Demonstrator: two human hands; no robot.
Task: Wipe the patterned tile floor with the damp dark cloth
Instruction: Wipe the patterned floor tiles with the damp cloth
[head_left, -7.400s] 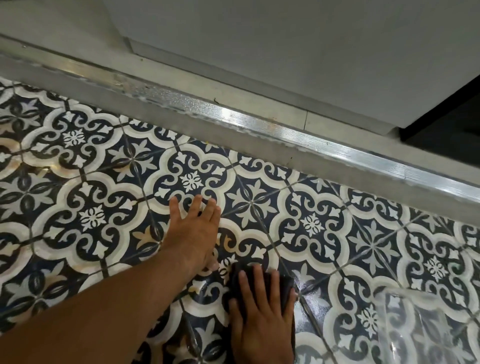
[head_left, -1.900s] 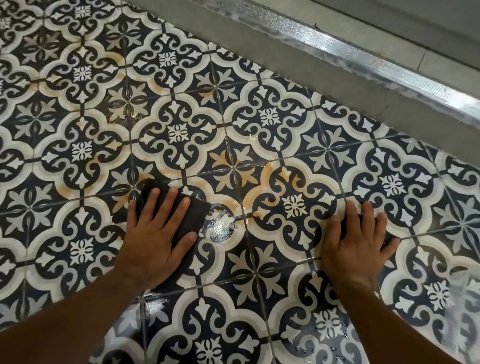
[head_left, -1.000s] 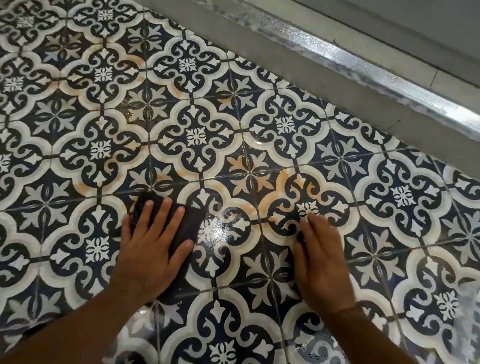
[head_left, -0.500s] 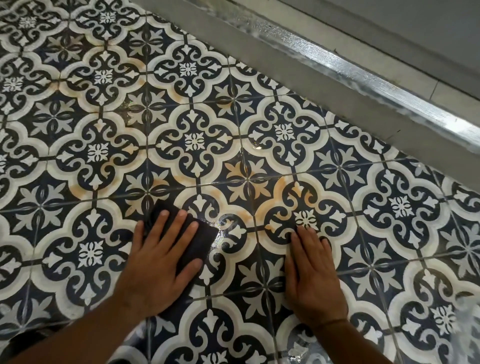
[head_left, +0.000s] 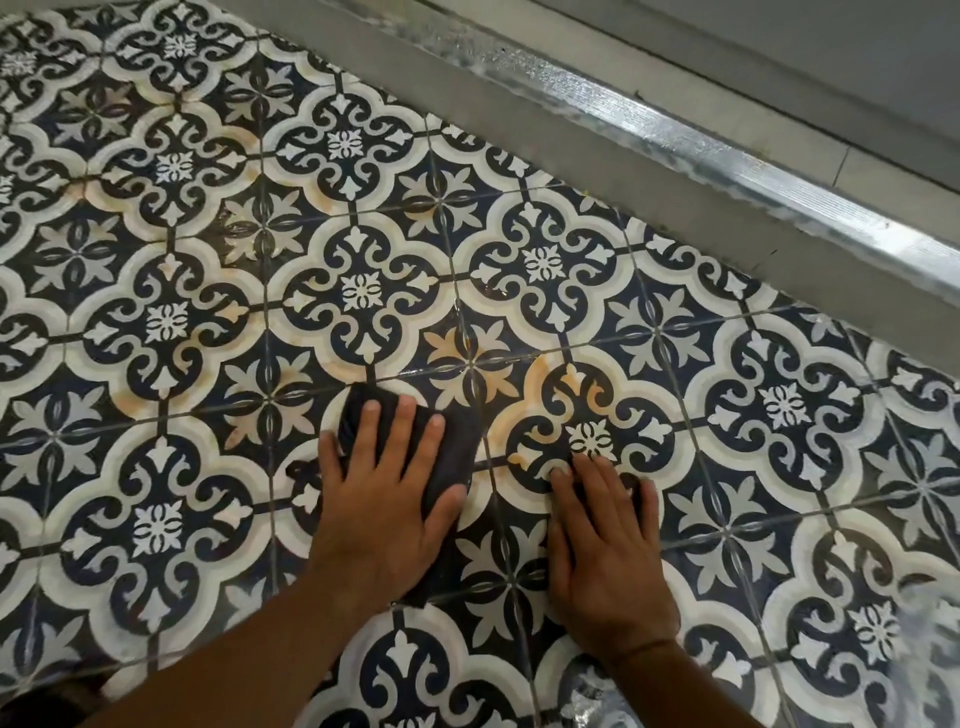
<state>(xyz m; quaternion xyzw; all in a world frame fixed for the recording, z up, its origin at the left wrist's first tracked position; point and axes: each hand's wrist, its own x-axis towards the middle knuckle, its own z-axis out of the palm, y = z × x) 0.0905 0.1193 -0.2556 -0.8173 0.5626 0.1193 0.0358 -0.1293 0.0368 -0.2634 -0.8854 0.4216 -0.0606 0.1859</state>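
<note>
The dark cloth lies flat on the blue-and-white patterned tile floor, low in the middle of the head view. My left hand presses down on it with spread fingers and hides most of it. Just to the right of the cloth, my right hand rests flat on bare tile with nothing in it. Orange-brown stains mark the tiles right beyond the cloth and both hands. The tiles around the hands shine wet.
A grey border strip and a shiny metal threshold rail run diagonally along the floor's far right side. Something clear and glossy sits at the lower right edge. More faint orange marks show at the left.
My left hand has slid the cloth rightward and a little forward, so it lies close beside my right hand. The right hand moved in leftward earlier and now stays planted.
</note>
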